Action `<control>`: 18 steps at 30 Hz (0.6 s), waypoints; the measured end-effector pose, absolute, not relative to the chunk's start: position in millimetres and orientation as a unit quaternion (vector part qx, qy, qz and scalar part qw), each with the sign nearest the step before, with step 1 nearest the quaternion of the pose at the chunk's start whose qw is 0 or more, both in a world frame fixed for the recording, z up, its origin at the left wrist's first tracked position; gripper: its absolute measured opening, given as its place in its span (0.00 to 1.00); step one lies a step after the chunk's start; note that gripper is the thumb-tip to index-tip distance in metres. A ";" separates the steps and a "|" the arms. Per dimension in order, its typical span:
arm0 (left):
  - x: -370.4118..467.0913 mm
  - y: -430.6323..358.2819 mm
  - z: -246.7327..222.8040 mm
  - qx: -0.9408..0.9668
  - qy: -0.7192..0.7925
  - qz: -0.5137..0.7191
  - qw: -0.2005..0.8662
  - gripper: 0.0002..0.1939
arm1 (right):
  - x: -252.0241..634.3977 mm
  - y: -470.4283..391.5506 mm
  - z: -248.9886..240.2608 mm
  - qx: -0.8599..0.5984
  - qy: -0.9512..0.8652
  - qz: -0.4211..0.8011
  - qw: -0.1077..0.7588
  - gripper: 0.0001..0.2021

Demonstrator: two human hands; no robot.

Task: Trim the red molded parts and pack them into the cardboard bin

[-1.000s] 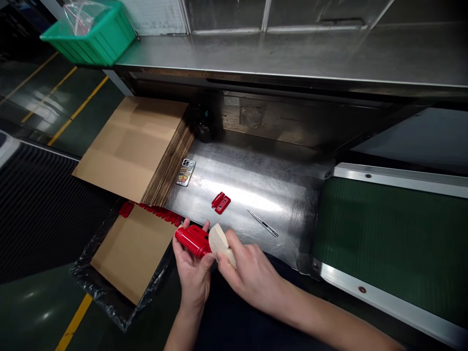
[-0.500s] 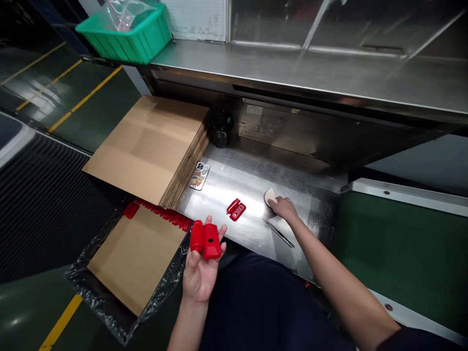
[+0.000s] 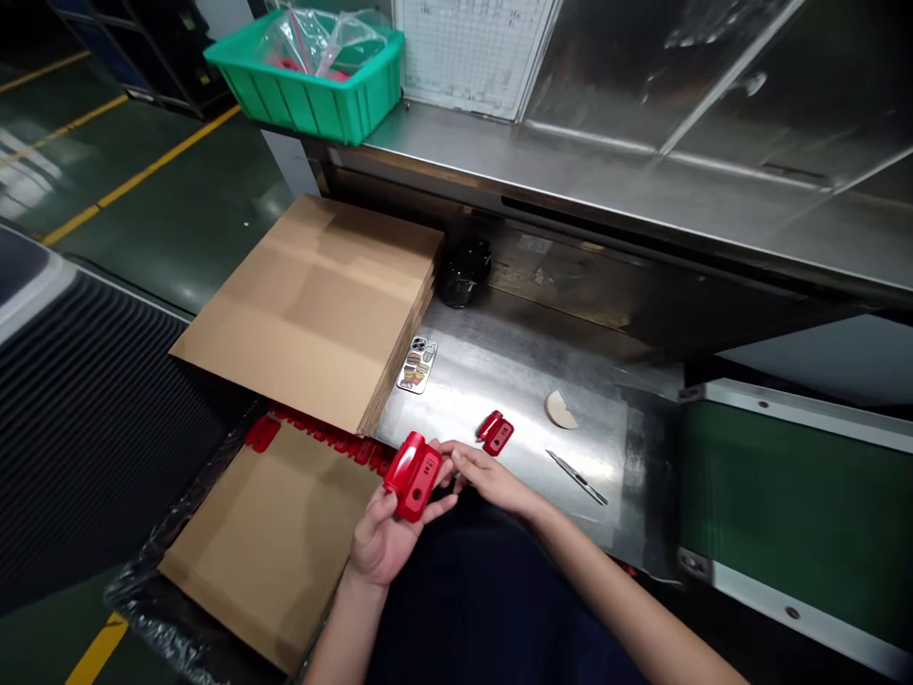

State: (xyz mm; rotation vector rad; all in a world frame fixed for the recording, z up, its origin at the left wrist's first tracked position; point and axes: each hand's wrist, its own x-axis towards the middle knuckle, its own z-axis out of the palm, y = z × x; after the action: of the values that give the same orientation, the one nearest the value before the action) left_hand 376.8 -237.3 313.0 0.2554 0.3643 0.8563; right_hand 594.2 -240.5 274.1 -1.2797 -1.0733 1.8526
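Note:
My left hand (image 3: 385, 538) holds a glossy red plastic part (image 3: 415, 478) with a rounded barrel side and a flat side with a dark hole, raised in front of the table's edge. At its right edge is my right hand (image 3: 485, 476), fingers curled against it; the exact contact is partly hidden. A similar red plastic part (image 3: 495, 433) lies on the metal table (image 3: 485, 352). Right of that part rests a cream half-round pad (image 3: 560, 411) with a notch. Tweezers (image 3: 577, 478) lie nearer my body.
Flat cardboard sheets (image 3: 314, 295) are stacked at left, beside a phone (image 3: 417, 365) and a black round object (image 3: 465, 273). Below them, a black-lined box holds cardboard (image 3: 263, 542) and red parts (image 3: 263, 434). A green bin (image 3: 314, 100) stands on the shelf; a green conveyor (image 3: 791, 495) is at right.
My right hand has let go of the cream pad on the table and moved left to the red part. My left hand has turned the part. The view has shifted.

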 end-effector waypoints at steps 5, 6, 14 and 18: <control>369.8 -220.2 279.1 0.125 0.306 0.333 0.883 0.27 | 583.8 -248.0 256.8 -0.537 -0.392 0.686 0.295 0.31; 373.0 -216.8 268.3 0.113 0.340 0.315 0.879 0.28 | 588.7 -254.7 248.7 -0.583 -0.405 0.653 0.263 0.30; 443.1 -183.9 172.9 0.028 0.439 0.275 0.855 0.17 | 618.5 -348.3 209.3 -0.807 -0.369 0.456 0.062 0.10; 470.9 -166.8 160.4 0.002 0.434 0.266 0.861 0.14 | 629.0 -358.5 208.9 -0.840 -0.347 0.414 0.055 0.11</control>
State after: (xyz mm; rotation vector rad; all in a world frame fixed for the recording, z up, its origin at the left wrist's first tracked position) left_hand 470.9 -166.8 160.4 0.0037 0.9113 0.5574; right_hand 629.0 -358.5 208.9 -2.5484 -1.0531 1.2576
